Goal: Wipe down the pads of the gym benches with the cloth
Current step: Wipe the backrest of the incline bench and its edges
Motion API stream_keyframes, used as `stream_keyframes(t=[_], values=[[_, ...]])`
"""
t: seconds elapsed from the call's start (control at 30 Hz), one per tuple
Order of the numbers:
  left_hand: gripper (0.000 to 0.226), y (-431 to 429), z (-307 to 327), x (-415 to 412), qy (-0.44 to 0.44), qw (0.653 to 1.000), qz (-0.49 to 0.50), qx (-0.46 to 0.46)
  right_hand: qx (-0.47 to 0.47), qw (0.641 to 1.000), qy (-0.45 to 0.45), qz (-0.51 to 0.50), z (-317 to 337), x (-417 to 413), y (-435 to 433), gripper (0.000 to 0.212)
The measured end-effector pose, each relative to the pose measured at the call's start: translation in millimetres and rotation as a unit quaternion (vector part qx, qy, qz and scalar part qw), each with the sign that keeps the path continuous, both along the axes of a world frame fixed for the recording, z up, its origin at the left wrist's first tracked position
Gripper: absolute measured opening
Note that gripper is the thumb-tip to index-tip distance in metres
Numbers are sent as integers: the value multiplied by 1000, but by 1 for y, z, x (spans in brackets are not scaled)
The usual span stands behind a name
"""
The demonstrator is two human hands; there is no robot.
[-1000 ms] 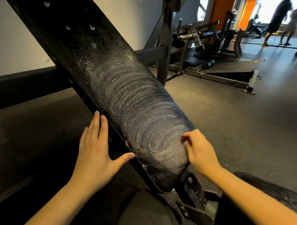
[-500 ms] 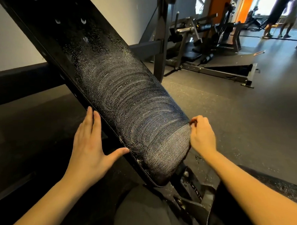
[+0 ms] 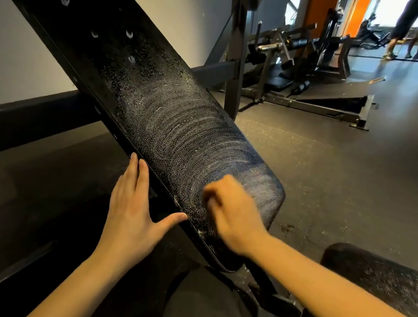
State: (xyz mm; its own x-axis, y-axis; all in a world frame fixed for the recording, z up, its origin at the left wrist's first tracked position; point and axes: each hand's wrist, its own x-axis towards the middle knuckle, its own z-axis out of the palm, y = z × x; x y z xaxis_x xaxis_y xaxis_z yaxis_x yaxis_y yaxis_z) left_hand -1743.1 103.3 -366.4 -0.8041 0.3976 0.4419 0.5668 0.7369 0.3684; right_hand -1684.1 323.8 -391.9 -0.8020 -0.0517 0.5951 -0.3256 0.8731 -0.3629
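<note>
- A black seat pad, speckled with white, was seen nearest, at the lower right.
- The left hand was laid flat against the left edge of the back pad. Its fingers were held straight and its thumb was spread to touch that edge; nothing was gripped.
- The right hand, blurred, was set with curled fingers on the lower end of the back pad. The cloth could not be made out, so it could not be told whether anything was clenched in that hand.
- The back pad was tilted, running from the bottom centre up to the upper left. Its lower half was covered with curved white streaks, and scattered droplets were seen higher up.
- A dark, speckled floor was spread to the right of the pad.
- A dark steel upright was placed behind the pad, before a pale wall.
- Farther off, another machine was seen, and two people were glimpsed at the far right.
</note>
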Motion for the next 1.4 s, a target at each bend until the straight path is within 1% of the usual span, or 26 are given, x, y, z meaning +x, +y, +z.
stream_keyframes(t=[0.07,0.1,0.17,0.23,0.27,0.33,0.4,0.43,0.47,0.53,0.6,0.67,0.7,0.77,0.83,0.87,0.93,1.0,1.03,1.07,1.13,1.2,1.23,1.27,1.33,1.4], values=[[139,0,-1,-1,1,1000,2,2,118,984,-6,132,0,3,6,25],[139,0,0,-1,0,1000,0,0,116,988,4,97,7,-9,26,24],[136,1,2,0,-4,1000,-6,3,1,995,-21,-95,30,-36,72,18],[135,0,3,3,-9,1000,-15,6,-86,961,-54,-258,43,-54,96,18],[133,0,4,3,-10,1000,-17,8,-87,957,-47,-271,44,-56,82,18],[131,0,5,3,-8,1000,-14,12,-52,990,-1,-132,35,-48,28,15],[134,2,6,3,-1,1000,-12,6,79,991,16,111,18,-21,-6,22],[136,2,6,2,1,1000,-11,5,145,975,9,166,18,-20,-1,26],[137,2,6,2,-1,1000,-14,5,164,974,14,154,24,-30,16,27],[134,1,6,3,-12,1000,-22,12,68,998,-6,-18,46,-56,52,22],[129,1,6,4,-16,999,-28,25,-65,968,-49,-236,63,-81,81,21],[129,1,6,4,-19,999,-27,30,-69,947,-59,-307,69,-90,53,23],[130,2,7,3,-20,999,-24,33,-62,965,-36,-253,67,-90,26,23],[131,3,6,3,-23,999,-22,42,20,1000,16,-6,51,-68,-21,24],[133,2,4,2,-22,998,-24,51,163,972,31,165,44,-58,-19,28],[133,2,4,2,-22,998,-27,52,166,975,34,144,49,-66,0,27],[131,2,3,3,-23,998,-33,57,45,997,1,-57,69,-93,46,23],[130,2,3,4,-23,997,-42,63,-71,957,-72,-272,86,-113,79,24],[129,2,3,4,-21,997,-43,64,-78,944,-84,-308,87,-116,72,24],[129,1,3,3,-20,997,-42,66,-79,955,-60,-280,86,-117,50,23],[131,2,1,2,-16,997,-36,65,-37,996,17,-83,76,-105,-7,20],[133,2,-2,-1,-12,998,-33,61,100,985,37,134,63,-84,-30,23],[133,1,-2,-2,-9,998,-33,61,145,974,42,169,64,-88,-19,23],[132,1,-3,-3,-6,998,-37,58,139,980,42,133,67,-94,-1,23],[130,-1,-3,-3,-9,998,-41,56,20,998,0,-66,79,-104,40,22],[129,-1,-3,-1,-12,998,-40,53,-57,965,-81,-241,78,-103,68,23]])
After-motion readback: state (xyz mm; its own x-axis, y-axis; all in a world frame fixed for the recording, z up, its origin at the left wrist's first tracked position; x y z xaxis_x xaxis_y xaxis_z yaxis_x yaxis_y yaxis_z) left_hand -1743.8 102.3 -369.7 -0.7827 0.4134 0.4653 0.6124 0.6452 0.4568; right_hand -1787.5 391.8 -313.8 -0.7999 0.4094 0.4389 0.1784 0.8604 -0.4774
